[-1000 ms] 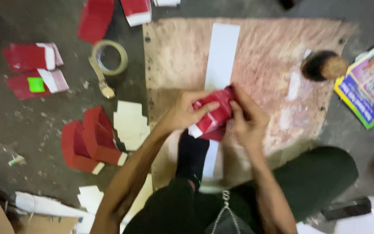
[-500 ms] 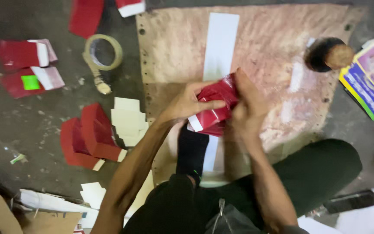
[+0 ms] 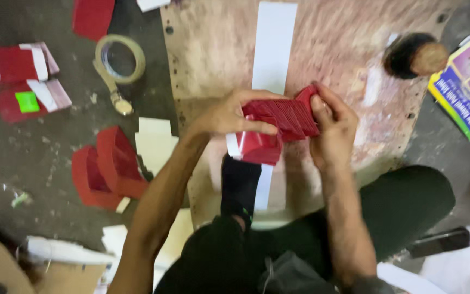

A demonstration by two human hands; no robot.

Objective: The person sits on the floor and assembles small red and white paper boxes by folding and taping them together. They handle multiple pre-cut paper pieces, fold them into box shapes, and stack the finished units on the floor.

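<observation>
- The left hand (image 3: 227,115) has its fingers (image 3: 257,128) curled shut around the near end of a stack of red cards (image 3: 284,117): the thumb lies across the front face and the other fingers wrap over the top edge.
- The right hand (image 3: 333,128) closes on the far end of the same stack. Its fingertips press the upper right corner and the palm cups the end, so both hands grip one bundle between them.
- The stack's long axis runs roughly left to right between the two hands, rising slightly toward the right hand. The cards stand on edge and fan a little, and the two hands look equally near to it, one at each end.
- A loose glossy red flap (image 3: 257,148) hangs below the stack under the left hand's fingers. I cannot tell whether it is one of the cards or a wrapper.
- The bundle is held up in the air above a worn pinkish board (image 3: 333,49) lying on the floor, just over a long white paper strip (image 3: 272,49) that runs away from the person.
- The person's dark-socked foot (image 3: 239,185) rests on the board beneath the hands.
- Further out on the dark floor (image 3: 55,163) to the left lie a roll of clear tape (image 3: 119,59), curved red card pieces (image 3: 107,166), cream card blanks (image 3: 154,144) and flat red-and-white packets (image 3: 20,76).
- To the right, well apart, sit a round dark object (image 3: 417,54) and a colourful printed booklet (image 3: 466,90).
</observation>
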